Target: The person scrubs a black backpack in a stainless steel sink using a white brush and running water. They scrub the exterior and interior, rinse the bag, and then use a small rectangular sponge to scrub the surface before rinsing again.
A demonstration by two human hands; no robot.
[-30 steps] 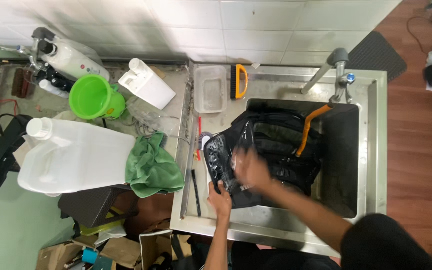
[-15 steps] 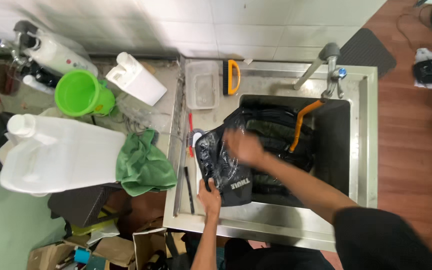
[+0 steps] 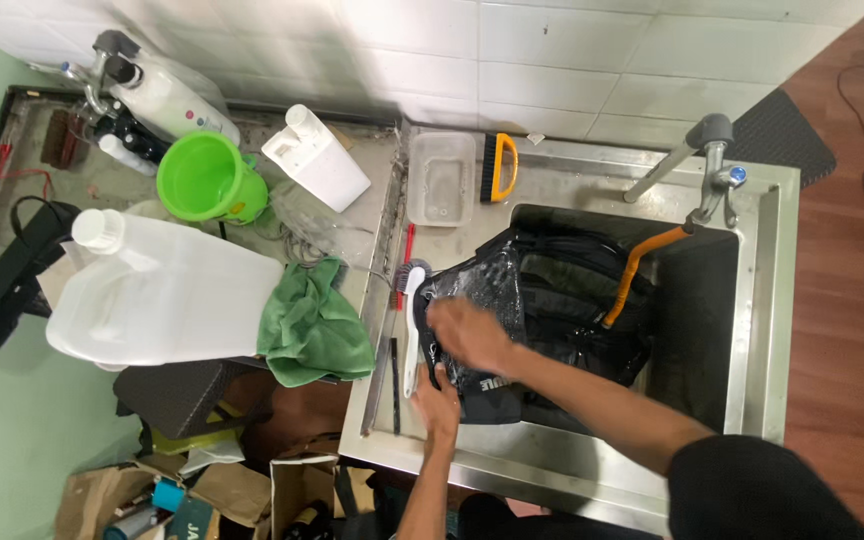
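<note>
While my left hand [image 3: 439,405] grips the near edge of the wet black fabric backpack [image 3: 542,320] in the steel sink [image 3: 752,330], my right hand [image 3: 467,335] presses down on it, probably rubbing. If that grip loosens, the soaked bag could slide deeper, knocking the white-handled brush [image 3: 412,330] off the ledge.

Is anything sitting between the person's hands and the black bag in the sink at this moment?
Nothing visible does. The right hand lies flat on the wet black bag, and the left hand grips its near edge by the sink rim. The white brush lies beside the bag, not between.
</note>
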